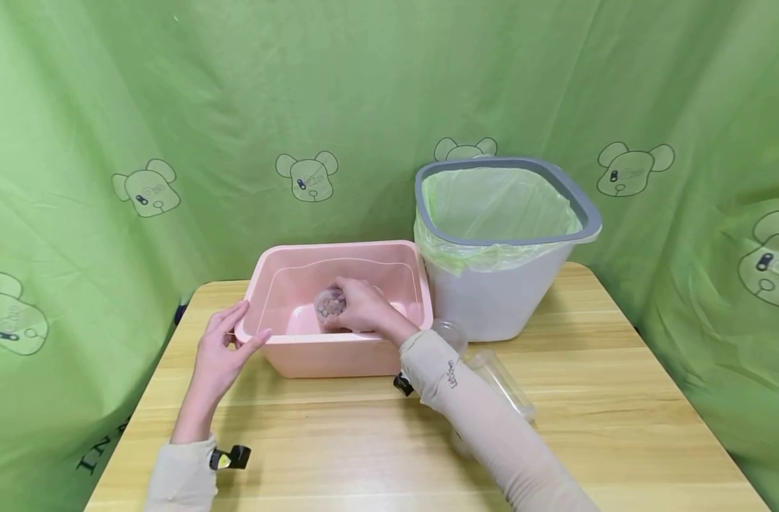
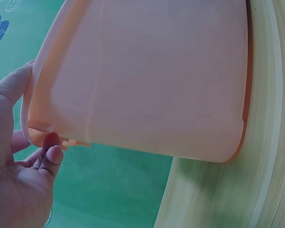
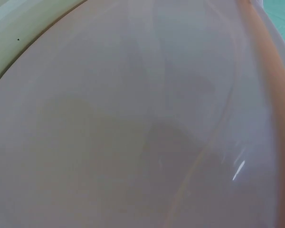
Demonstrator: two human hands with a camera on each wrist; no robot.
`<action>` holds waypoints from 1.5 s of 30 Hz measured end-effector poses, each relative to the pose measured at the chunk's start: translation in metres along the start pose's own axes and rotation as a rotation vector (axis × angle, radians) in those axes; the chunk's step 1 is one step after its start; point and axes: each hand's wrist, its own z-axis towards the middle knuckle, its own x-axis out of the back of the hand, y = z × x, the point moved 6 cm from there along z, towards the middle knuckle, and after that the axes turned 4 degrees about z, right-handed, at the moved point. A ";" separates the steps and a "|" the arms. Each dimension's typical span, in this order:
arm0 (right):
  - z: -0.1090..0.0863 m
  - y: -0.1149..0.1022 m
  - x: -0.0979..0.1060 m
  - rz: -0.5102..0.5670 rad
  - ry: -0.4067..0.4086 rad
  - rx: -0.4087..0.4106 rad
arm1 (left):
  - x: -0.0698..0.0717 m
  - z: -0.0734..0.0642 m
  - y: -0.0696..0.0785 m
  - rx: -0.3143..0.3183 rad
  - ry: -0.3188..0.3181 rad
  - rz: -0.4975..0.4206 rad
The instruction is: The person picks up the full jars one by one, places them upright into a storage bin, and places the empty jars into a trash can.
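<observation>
A pink plastic tub point(image 1: 338, 357) stands on the table. My left hand point(image 1: 218, 355) grips its rim at the near left corner; in the left wrist view the thumb lies on the rim and the fingers point(image 2: 51, 159) curl beneath it. My right hand point(image 1: 366, 307) reaches over the front wall into the tub. It holds a clear round jar point(image 1: 329, 304), tilted, with small brownish lumps visible in its end. The exact kind of lumps is too small to tell. The right wrist view shows only the tub's outer wall point(image 3: 133, 118), so that hand is hidden there.
Right of the tub stands a white bin point(image 1: 491, 299) with a grey rim and green liner. A clear cylinder point(image 1: 504, 384) lies on the wooden table point(image 1: 619, 427), partly behind the right sleeve. Near it is a clear round piece point(image 1: 452, 333). Green curtains point(image 1: 363, 85) surround the table.
</observation>
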 end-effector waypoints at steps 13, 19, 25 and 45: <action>0.000 0.001 -0.004 -0.065 -0.032 0.028 | 0.000 0.000 -0.001 -0.004 0.014 -0.015; 0.000 0.000 -0.009 -0.032 -0.094 0.027 | 0.000 0.000 -0.001 0.001 0.009 -0.010; -0.001 -0.001 -0.012 -0.049 -0.139 0.016 | 0.001 0.000 0.000 0.005 0.003 -0.007; 0.003 0.001 -0.016 -0.088 -0.194 0.030 | 0.000 -0.002 0.000 0.024 -0.019 -0.008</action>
